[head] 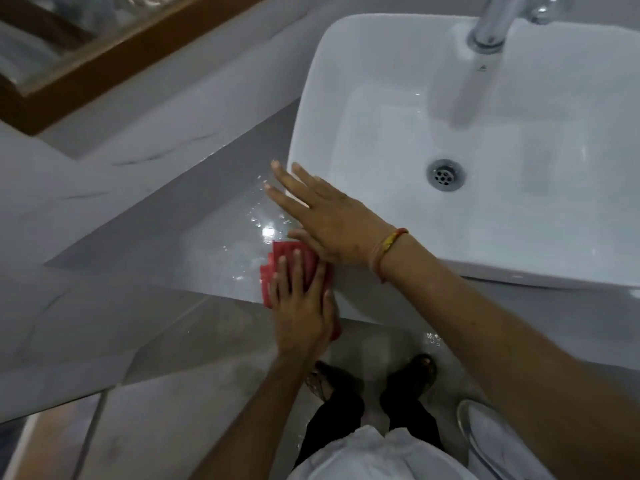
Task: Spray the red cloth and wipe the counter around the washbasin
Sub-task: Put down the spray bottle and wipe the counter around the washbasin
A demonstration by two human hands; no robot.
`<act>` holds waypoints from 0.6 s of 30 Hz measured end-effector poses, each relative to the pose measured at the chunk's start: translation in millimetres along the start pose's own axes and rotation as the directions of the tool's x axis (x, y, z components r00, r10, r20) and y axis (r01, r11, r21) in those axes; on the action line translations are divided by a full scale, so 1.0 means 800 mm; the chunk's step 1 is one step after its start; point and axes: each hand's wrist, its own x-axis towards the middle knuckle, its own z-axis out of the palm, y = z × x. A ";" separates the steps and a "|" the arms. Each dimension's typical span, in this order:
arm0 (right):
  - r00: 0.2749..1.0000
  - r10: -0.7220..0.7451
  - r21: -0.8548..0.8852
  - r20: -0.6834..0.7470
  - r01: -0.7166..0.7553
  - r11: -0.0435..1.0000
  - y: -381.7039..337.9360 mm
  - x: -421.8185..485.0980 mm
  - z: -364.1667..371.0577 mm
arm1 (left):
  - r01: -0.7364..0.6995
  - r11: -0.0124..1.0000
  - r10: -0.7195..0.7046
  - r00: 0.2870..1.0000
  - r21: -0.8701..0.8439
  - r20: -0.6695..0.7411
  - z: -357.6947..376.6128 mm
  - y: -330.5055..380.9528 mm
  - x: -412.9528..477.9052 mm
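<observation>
A folded red cloth (282, 258) lies on the wet grey counter (194, 237), close to its front edge and just left of the white washbasin (346, 81). My left hand (301, 306) presses flat on the cloth and covers most of it. My right hand (325, 216) reaches across from the right, fingers spread and flat, over the basin's left corner and the counter; its heel touches the cloth's right side. It holds nothing. A red and yellow thread band circles the right wrist. No spray bottle is in view.
A chrome tap (485, 32) rises at the back of the basin, above the drain (445, 174). A wood-framed mirror (104, 53) hangs on the wall at upper left. Below the counter edge are the tiled floor, my feet (415, 372) and a steel bin rim (465, 420).
</observation>
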 end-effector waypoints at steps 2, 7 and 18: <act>1.000 -0.004 0.028 0.003 0.003 1.000 -0.004 0.012 0.001 | -0.040 0.998 0.039 0.998 -0.041 -0.040 -0.003 -0.005 0.001; 1.000 0.008 0.116 -0.012 -0.006 0.993 -0.004 0.012 0.000 | -0.030 0.986 0.011 0.994 -0.166 -0.112 -0.019 -0.037 0.013; 0.998 0.031 0.113 -0.056 -0.024 0.993 -0.004 0.012 0.000 | 0.179 0.984 -0.179 0.981 -0.011 -0.078 -0.058 -0.142 0.053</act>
